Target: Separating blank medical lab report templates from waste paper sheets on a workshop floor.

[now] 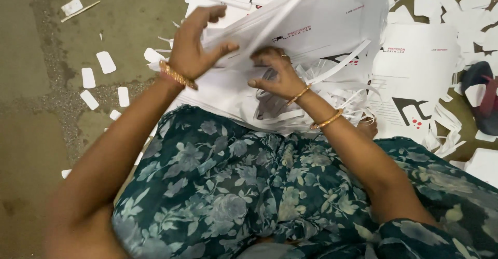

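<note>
Mid-sort through a thick stack of white printed paper sheets (311,25) on the concrete floor (31,108): left hand (192,46) spread half-open, thumb pinching the lifted edges; right hand (275,72) curled shut on loose white paper trim strips (332,80). Probably pulling trim free; needs steady lift, gentle tug.
</note>
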